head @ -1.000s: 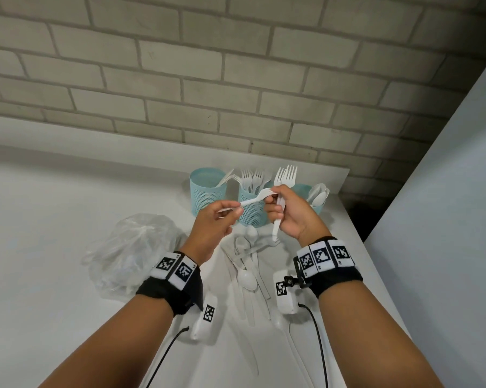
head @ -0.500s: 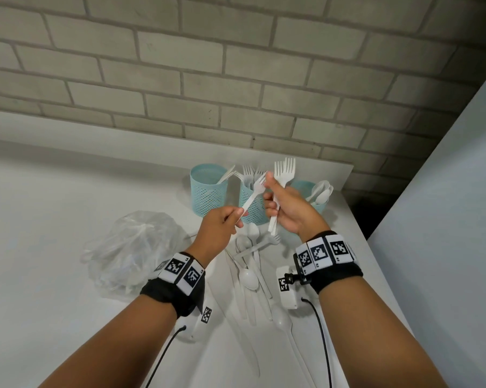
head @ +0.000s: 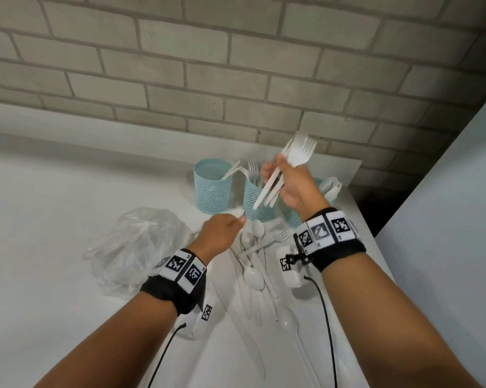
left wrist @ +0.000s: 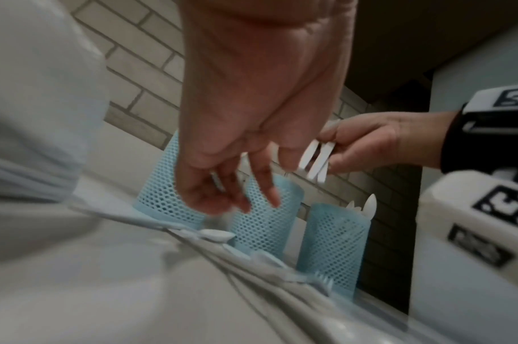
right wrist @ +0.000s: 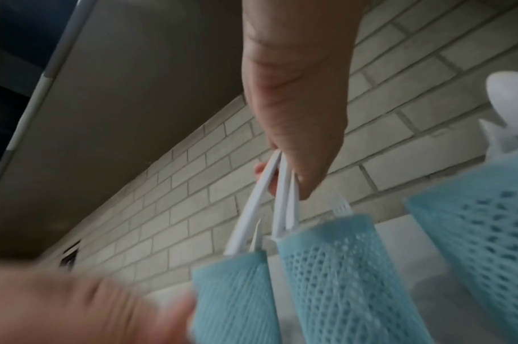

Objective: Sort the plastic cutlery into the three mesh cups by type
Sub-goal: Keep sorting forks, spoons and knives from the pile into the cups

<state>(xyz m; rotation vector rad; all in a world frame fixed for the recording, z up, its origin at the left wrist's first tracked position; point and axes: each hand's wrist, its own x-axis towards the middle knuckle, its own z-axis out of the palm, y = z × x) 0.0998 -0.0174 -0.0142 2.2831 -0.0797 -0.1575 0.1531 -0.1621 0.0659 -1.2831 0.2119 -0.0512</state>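
My right hand (head: 274,170) is raised over the middle mesh cup (head: 257,201) and grips a small bundle of white forks (head: 299,152), tines up. Their handles (right wrist: 281,197) point down at the cup's rim. My left hand (head: 236,219) is low over the loose cutlery pile (head: 254,271), fingers (left wrist: 269,193) relaxed and holding nothing. The left cup (head: 212,189) holds a knife and the middle cup holds forks. The right cup (left wrist: 334,244) holds spoons and is mostly hidden behind my right wrist in the head view.
A crumpled clear plastic bag (head: 135,245) lies left of the pile. The cups stand at the back of the white table (head: 54,219) near the brick wall. The table's right edge and a grey panel (head: 446,219) are close to my right arm.
My left hand passed its fork to the right hand and dropped to the pile. The right hand rose and tilted right with the forks.
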